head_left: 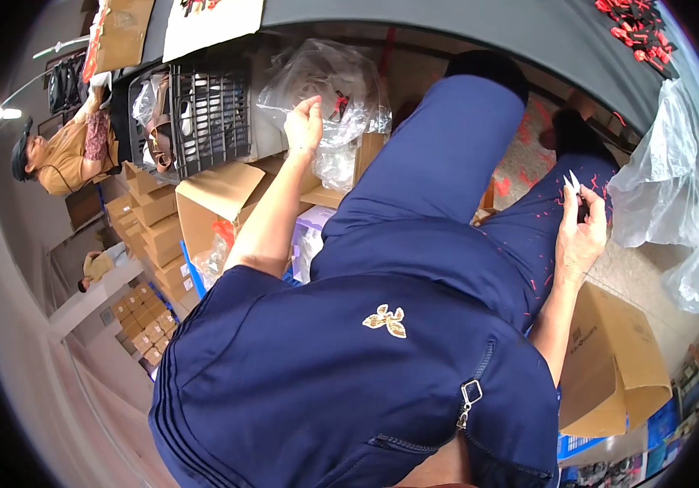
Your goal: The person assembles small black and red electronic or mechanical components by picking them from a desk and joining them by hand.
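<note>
Brown cardboard boxes (203,203) are stacked at the left, with smaller boxes (144,329) lower down. 1 open brown box (618,358) stands at the right. Clear plastic bags (341,89) lie above.

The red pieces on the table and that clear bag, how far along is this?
Done: a heap of red pieces lies on the dark table. In hand: the left hand reaches into a clear plastic bag, and the right hand pinches a small white piece. Left: how much remains in the bag cannot be told.
</note>
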Demonstrator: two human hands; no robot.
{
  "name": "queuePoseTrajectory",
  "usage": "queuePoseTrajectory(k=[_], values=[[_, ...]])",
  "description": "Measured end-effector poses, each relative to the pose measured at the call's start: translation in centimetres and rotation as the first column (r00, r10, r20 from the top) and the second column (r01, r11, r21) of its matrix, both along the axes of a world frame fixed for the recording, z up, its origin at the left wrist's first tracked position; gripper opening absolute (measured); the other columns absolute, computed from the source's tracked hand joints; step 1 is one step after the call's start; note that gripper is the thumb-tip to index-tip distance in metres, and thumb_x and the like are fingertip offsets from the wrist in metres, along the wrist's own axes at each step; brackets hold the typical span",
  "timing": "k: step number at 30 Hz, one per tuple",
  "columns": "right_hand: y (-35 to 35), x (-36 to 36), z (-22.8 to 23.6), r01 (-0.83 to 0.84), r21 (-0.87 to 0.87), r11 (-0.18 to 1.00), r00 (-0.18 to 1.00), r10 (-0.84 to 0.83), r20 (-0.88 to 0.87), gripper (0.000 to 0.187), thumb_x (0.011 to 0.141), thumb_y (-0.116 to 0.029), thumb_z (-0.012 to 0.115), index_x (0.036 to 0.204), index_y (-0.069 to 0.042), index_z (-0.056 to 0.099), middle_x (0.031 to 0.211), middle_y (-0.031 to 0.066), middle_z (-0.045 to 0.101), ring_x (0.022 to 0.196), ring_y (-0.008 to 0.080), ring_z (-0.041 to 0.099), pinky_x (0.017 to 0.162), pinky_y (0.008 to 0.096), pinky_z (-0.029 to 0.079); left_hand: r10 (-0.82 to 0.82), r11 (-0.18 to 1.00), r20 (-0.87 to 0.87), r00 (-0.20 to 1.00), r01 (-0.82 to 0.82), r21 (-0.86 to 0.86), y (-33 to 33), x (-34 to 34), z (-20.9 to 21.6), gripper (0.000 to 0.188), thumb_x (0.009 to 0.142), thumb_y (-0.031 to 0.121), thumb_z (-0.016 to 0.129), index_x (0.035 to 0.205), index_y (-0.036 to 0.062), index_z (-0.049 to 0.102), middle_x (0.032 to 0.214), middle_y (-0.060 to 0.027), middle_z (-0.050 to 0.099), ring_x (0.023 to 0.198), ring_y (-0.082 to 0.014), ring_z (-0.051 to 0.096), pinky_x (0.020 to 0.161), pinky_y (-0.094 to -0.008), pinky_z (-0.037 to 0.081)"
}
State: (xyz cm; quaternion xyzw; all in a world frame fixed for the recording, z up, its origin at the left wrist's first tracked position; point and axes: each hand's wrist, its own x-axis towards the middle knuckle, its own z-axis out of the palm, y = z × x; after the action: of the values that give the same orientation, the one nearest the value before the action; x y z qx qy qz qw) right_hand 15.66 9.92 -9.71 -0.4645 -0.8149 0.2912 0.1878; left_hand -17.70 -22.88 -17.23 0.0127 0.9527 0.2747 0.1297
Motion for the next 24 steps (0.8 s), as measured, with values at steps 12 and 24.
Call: queuePoseTrajectory(k=[12, 24], values=[[0.3, -0.5, -1.0, 0.039, 0.12, 0.992, 0.995, -0.028, -0.091, 0.028, 0.07, -0.006, 0.075, 0.097, -0.007, 0.067, 0.089, 0.0092, 0.068, 0.083, 0.0238, 0.067, 0.075, 0.0325, 0.052, -0.538, 0.408, -0.73, 0.422, 0.888, 0.212, 21.0, 7.3, 17.2, 0.024, 0.079, -0.009, 0.064, 0.102, -0.0024, 0.068, 0.097, -0.0127, 0.069, 0.089, -0.0221, 0.066, 0.082, -0.0306, 0.052], [0.9, 0.2, -0.8, 0.057, 0.197, 0.979, 0.99, -0.031, -0.134, 0.026, 0.067, -0.005, 0.073, 0.09, -0.01, 0.063, 0.077, 0.0054, 0.064, 0.07, 0.0242, 0.063, 0.063, 0.0349, 0.05, -0.64, 0.409, -0.704, 0.308, 0.912, 0.028, 36.7, 7.0, 15.1, 0.02, 0.078, 0.017, 0.074, 0.095, 0.0079, 0.07, 0.082, -0.0066, 0.067, 0.067, -0.0184, 0.063, 0.066, -0.0285, 0.052]])
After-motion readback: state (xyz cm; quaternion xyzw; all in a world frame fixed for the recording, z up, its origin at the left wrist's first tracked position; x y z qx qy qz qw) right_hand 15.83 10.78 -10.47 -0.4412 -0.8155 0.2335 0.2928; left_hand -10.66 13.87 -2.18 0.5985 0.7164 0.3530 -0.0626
